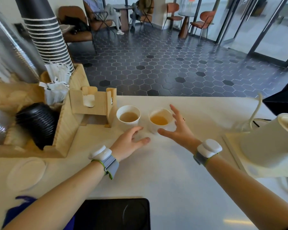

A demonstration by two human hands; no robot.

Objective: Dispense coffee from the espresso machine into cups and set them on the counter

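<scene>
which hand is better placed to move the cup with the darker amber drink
Right. The right hand is open and curved around that cup, thumb at its base. The left hand, also open, sits lower, nearer the paler cup.

We see a dark floor [156, 63] made of six-sided tiles, some of them black. Past the floor, on the right, stand tall glass doors [264, 25] with dark frames, and bright daylight comes in through them. Near the doors is a small round table [185, 15] with two orange chairs [204, 22] beside it. Left of that table, two people sit on folding chairs at a dark table [123, 9]. Further left, a brown bench [76, 30] stands against a pale wall [7, 12].
</scene>
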